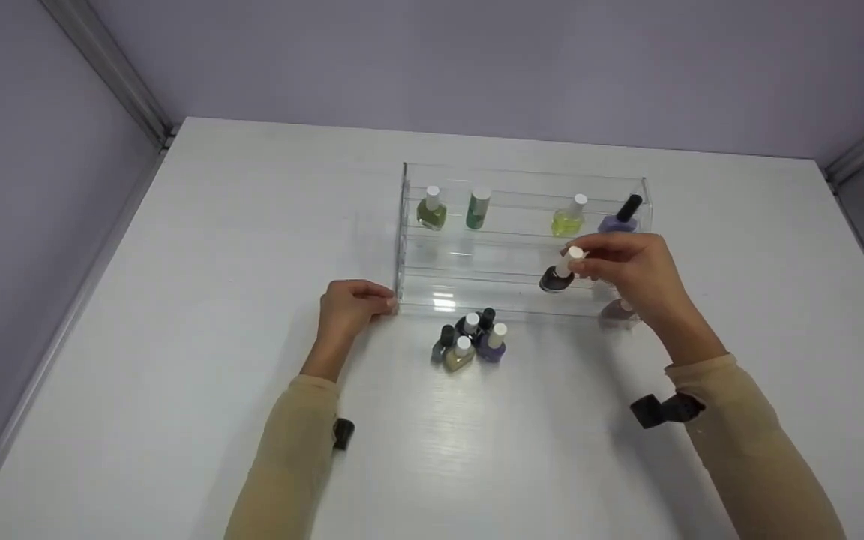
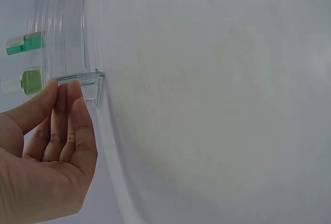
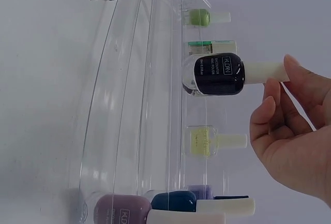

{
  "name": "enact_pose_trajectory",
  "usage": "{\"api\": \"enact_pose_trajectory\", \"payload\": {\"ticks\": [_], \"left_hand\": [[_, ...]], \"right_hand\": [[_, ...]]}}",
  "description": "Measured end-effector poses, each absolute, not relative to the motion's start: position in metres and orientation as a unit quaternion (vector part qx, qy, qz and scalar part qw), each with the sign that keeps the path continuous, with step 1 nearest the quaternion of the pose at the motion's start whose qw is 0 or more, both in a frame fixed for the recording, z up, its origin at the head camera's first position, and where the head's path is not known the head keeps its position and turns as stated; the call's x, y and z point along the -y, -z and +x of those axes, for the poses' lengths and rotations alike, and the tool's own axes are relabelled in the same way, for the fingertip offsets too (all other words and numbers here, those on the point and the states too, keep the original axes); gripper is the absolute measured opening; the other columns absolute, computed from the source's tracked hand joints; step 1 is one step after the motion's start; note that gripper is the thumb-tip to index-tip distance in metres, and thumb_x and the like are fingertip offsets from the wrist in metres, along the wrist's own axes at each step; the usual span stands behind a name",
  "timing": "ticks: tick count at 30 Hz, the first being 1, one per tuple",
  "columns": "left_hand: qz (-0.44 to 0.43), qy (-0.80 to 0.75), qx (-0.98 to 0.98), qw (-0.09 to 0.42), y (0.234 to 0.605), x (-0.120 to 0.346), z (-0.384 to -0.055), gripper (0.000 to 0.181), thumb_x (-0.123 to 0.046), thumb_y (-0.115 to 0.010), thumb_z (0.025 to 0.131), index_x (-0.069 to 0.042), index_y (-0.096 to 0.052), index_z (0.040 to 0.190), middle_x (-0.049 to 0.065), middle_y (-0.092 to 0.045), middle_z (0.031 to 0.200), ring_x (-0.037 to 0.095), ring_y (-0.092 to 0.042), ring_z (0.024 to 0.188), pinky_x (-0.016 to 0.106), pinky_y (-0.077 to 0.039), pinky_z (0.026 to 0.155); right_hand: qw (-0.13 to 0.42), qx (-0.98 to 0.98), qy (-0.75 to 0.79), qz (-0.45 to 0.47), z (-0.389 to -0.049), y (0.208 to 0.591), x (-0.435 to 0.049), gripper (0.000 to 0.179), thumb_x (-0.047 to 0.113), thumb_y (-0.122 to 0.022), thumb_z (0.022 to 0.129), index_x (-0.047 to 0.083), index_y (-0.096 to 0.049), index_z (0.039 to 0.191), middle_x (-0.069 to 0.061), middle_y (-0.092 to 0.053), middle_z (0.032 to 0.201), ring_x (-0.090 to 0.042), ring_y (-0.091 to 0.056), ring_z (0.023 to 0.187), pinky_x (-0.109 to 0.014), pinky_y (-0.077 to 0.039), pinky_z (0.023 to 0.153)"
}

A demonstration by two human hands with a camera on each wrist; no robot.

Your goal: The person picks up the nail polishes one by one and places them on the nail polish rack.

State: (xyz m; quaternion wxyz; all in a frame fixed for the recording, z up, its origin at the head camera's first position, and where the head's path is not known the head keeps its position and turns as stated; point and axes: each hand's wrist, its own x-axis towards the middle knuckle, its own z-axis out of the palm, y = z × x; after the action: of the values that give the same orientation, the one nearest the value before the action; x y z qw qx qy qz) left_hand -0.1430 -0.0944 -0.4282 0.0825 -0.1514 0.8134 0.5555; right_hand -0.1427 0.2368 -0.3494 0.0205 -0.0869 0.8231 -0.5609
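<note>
My right hand (image 1: 634, 274) pinches a nail polish bottle (image 1: 556, 280) by its white cap, thumb on one side and fingers on the other. The polish is nearly black, and its printed label shows in the right wrist view. This bottle hangs tilted above the middle tiers of a clear acrylic display rack (image 1: 503, 298). At the rack's front left corner, my left hand (image 1: 349, 306) grips the edge of the side panel between thumb and fingers. A mauve bottle (image 3: 121, 209) and a dark blue bottle (image 3: 174, 202) stand at the rack's right end, partly covered by the right hand in the head view.
On the top tier stand an olive-green bottle (image 1: 431, 214), a green bottle with a white cap (image 1: 478, 208), a yellow bottle (image 1: 567, 222) and a purple bottle with a black cap (image 1: 618, 222). Several bottles, one of them purple (image 1: 492, 348), cluster on the white table (image 1: 252, 225) before the rack.
</note>
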Motion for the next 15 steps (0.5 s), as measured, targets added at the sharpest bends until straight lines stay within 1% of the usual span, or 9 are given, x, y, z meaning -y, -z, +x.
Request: {"api": "enact_pose_trajectory", "payload": {"ticks": [4, 10, 15], "left_hand": [[-0.152, -0.556, -0.813, 0.084, 0.4281, 0.0950, -0.1427, 0.008, -0.005, -0.073, 0.075, -0.001, -0.071, 0.082, 0.006, -0.068, 0.078, 0.011, -0.059, 0.064, 0.020, -0.046, 0.060], [-0.153, -0.556, -0.812, 0.087, 0.4276, 0.0959, -0.1428, 0.009, -0.005, -0.073, 0.075, -0.001, -0.071, 0.083, 0.006, -0.068, 0.078, 0.012, -0.059, 0.065, 0.021, -0.047, 0.061], [-0.152, -0.556, -0.813, 0.086, 0.4284, 0.0961, -0.1430, 0.009, -0.005, -0.073, 0.075, -0.001, -0.072, 0.083, 0.007, -0.068, 0.080, 0.012, -0.058, 0.066, 0.021, -0.046, 0.061]], "right_hand": [[0.021, -0.828, 0.555, -0.083, -0.1438, 0.3461, -0.2377, 0.028, 0.011, -0.071, 0.079, -0.005, -0.066, 0.102, 0.001, -0.066, 0.087, -0.012, -0.059, 0.074, -0.022, -0.049, 0.065], [0.025, -0.837, 0.542, -0.073, -0.1468, 0.3434, -0.2402, 0.027, 0.013, -0.070, 0.081, -0.003, -0.066, 0.103, -0.001, -0.063, 0.088, -0.013, -0.055, 0.071, -0.021, -0.047, 0.060], [0.017, -0.836, 0.544, -0.070, -0.1495, 0.3440, -0.2430, 0.027, 0.012, -0.070, 0.081, -0.003, -0.066, 0.103, -0.001, -0.063, 0.090, -0.014, -0.058, 0.075, -0.022, -0.049, 0.064]]}}
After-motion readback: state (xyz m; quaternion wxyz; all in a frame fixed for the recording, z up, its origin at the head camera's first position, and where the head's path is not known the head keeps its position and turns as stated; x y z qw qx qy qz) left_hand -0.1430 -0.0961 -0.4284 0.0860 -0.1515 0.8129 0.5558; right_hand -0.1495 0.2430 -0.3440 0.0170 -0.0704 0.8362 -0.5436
